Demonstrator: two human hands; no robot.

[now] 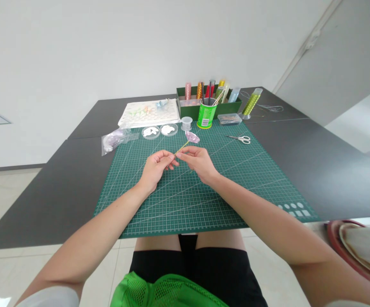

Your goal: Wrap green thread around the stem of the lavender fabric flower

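Note:
A small artificial flower [192,137] with pale purple petals and a thin yellow-green stem tilts up to the right above the cutting mat. My left hand [158,166] pinches the lower end of the stem between thumb and fingers. Close beside it, my right hand [198,161] has its thumb and forefinger closed on the same stem, a little below the petals. The two sets of fingertips nearly meet. What lies right between them is too small to make out.
Beneath my hands is a green cutting mat [185,213]. White scissors [244,139] lie to the right. Farther back are two dishes of white pieces [150,132], a green can [206,115], a green box [191,111], a foam board [133,114] and a plastic bag [112,140].

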